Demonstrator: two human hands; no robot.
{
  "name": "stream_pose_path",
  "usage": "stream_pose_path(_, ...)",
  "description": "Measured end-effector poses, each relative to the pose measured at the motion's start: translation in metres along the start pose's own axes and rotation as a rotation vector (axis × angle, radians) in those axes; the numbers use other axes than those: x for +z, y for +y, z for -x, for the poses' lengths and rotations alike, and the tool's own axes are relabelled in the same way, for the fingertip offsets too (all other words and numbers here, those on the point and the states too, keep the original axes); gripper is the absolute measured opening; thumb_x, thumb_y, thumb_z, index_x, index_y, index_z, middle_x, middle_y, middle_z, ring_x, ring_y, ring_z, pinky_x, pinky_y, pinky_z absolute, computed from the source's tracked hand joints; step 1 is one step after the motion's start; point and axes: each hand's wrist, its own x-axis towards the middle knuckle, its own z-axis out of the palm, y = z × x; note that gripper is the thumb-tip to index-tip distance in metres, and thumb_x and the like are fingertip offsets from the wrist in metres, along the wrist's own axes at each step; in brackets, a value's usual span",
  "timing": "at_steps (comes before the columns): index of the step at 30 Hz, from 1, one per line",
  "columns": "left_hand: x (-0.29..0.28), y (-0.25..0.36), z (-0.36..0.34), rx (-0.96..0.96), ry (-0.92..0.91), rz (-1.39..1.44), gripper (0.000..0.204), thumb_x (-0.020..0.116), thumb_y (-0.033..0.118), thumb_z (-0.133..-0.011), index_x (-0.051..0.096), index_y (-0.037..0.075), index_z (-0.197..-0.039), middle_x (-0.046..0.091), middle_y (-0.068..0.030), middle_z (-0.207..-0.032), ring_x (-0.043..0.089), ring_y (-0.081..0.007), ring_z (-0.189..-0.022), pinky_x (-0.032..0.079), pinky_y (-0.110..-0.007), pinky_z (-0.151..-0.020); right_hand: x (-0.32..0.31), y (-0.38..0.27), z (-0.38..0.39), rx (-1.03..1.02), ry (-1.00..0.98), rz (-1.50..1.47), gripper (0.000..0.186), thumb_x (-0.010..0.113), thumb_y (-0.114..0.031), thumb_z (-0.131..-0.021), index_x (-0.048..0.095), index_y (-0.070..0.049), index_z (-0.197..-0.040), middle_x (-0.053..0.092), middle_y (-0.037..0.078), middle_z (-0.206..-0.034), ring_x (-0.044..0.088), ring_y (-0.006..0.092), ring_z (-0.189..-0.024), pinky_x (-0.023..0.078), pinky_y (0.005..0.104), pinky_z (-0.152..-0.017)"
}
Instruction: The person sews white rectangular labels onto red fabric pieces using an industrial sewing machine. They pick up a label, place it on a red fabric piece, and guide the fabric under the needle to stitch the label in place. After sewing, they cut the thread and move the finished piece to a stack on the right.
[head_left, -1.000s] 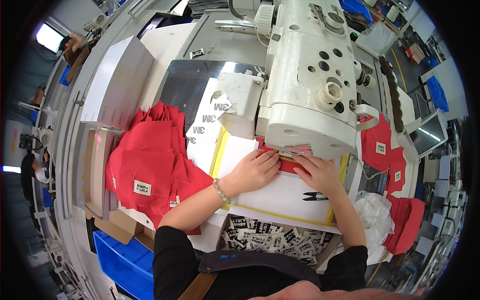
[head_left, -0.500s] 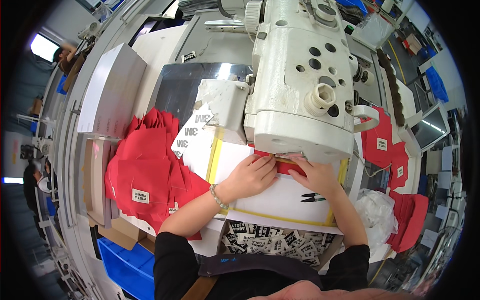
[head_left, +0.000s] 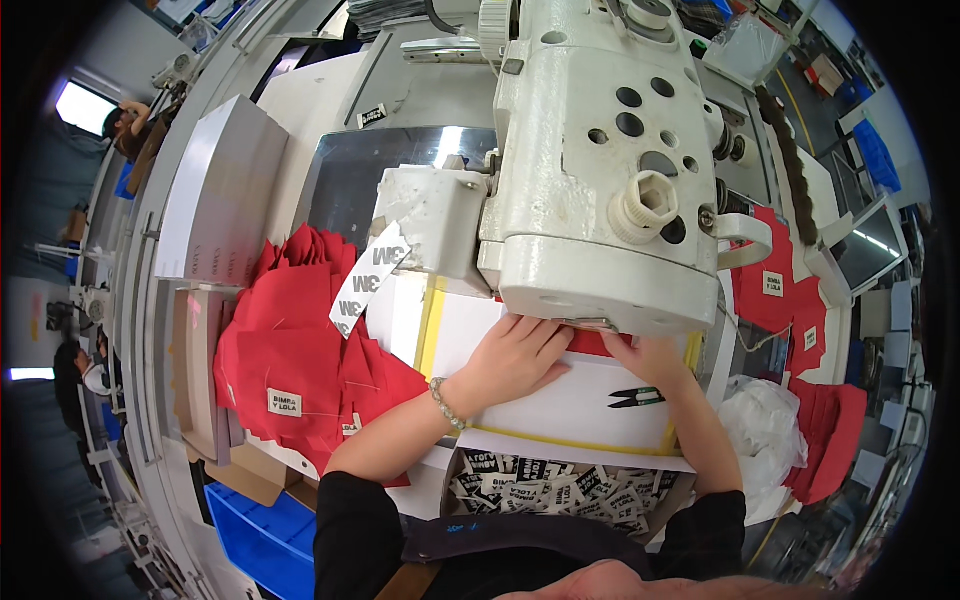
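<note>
A red fabric piece (head_left: 588, 343) lies under the front of a white sewing machine (head_left: 610, 265), mostly hidden by the machine head and my hands. My left hand (head_left: 518, 358) rests flat at the fabric's left side, its fingers stretched toward the needle area. On the right side, my right hand (head_left: 648, 358) touches the fabric with its thumb apart from the fingers; some fingertips are hidden beneath the head. Black-bladed thread snips (head_left: 636, 398) lie on the white work surface (head_left: 560, 410), close to my right wrist.
Stacked red fabric pieces (head_left: 290, 345) with sewn labels fill the left side. An open box of small labels (head_left: 560, 490) is just before me. White-backed tape (head_left: 370, 278) hangs beside the machine. More red pieces (head_left: 835, 440) and clear plastic (head_left: 760, 430) lie right; a blue crate (head_left: 265, 540) stands lower left.
My left hand has slid forward, covering more of the red fabric. The right hand has shifted slightly right and forward, and less fabric shows between the hands. The whole view has shifted slightly.
</note>
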Motion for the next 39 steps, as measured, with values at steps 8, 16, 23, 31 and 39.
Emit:
stream_pose_path(8,0.005,-0.003,-0.003,0.033,-0.072,0.054,0.045,0.067,0.036,-0.082,0.058,0.006,-0.114,0.057,-0.0092,-0.114,0.049,-0.0243,-0.115,0.036,-0.039,-0.101,-0.009,-0.003,-0.008,0.028,0.075,0.012,0.033,0.063,-0.01,-0.075,0.059,-0.005,-0.108,0.062,0.008,-0.099,0.055,0.0279,-0.097,0.029,0.0406,-0.087)
stream_pose_path(16,0.002,0.001,-0.021,0.061,-0.17,0.133,0.042,0.066,0.035,-0.083,0.056,0.006,-0.112,0.058,-0.0129,-0.117,0.052,-0.0262,-0.114,0.037,-0.04,-0.102,-0.009,-0.006,-0.008,0.04,0.111,-0.007,0.026,0.066,-0.005,-0.074,0.06,-0.009,-0.098,0.063,0.002,-0.099,0.056,0.0218,-0.097,0.03,0.0397,-0.086)
stream_pose_path(23,-0.006,-0.008,-0.009,0.342,0.073,0.069,0.015,0.065,0.017,-0.08,0.058,0.007,-0.088,0.065,-0.0092,-0.106,0.062,-0.0229,-0.103,0.05,-0.036,-0.091,-0.011,-0.011,-0.015,-0.143,0.003,0.284,0.034,0.07,-0.012,-0.069,0.066,-0.015,-0.103,0.063,-0.001,-0.104,0.055,0.0202,-0.101,0.033,0.0416,-0.085)
stream_pose_path(31,-0.024,-0.014,0.017,0.323,0.114,0.009,0.015,0.072,0.015,-0.076,0.06,0.009,-0.083,0.067,-0.0062,-0.1,0.064,-0.0183,-0.092,0.052,-0.034,-0.082,-0.021,-0.045,-0.05,-0.081,-0.119,0.2,0.031,0.064,-0.009,-0.076,0.066,-0.014,-0.107,0.064,0.004,-0.111,0.055,0.0228,-0.106,0.036,0.0374,-0.094)
stream_pose_path(39,-0.048,-0.006,0.019,0.335,0.183,-0.051,0.018,0.075,0.015,-0.074,0.062,0.01,-0.086,0.068,-0.0057,-0.1,0.064,-0.0178,-0.09,0.052,-0.032,-0.078,-0.02,-0.019,-0.039,0.005,-0.274,0.245,0.017,0.07,-0.015,-0.074,0.067,-0.012,-0.09,0.065,0.003,-0.097,0.058,0.0208,-0.095,0.034,0.0376,-0.091)
